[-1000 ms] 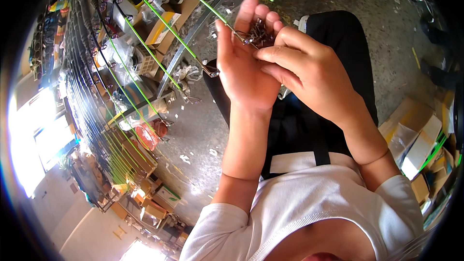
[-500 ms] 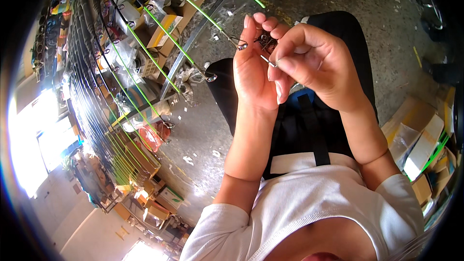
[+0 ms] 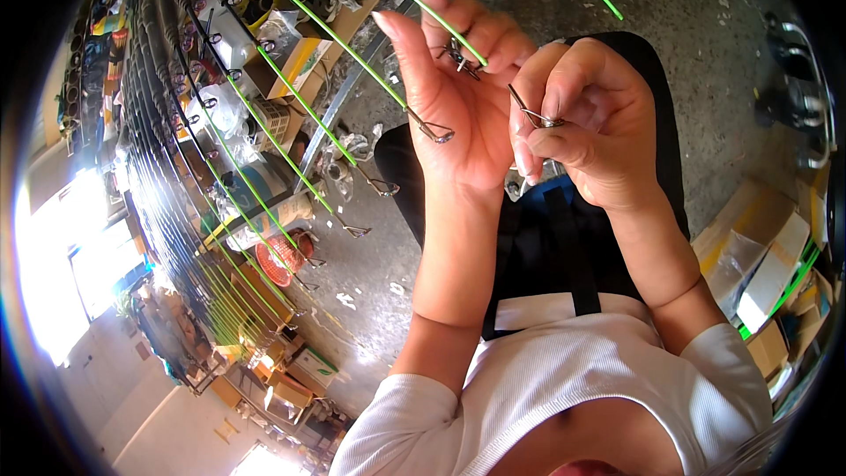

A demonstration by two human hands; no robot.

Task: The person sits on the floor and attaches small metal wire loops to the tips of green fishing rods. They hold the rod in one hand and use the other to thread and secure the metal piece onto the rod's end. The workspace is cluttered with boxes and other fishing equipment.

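The right hand pinches a small metal rod guide just right of the bare green fishing rod tip. The left hand, half open behind that tip, cups dark metal bits beside it. A red basket sits well left of the tip.

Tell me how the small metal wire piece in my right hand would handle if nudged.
The wire piece is probably stiff, since its thin stem juts out straight from your right hand. It looks light: a fingertip pinch holds it. Its bent, uneven shape suggests it would slide or pivot more readily than roll.
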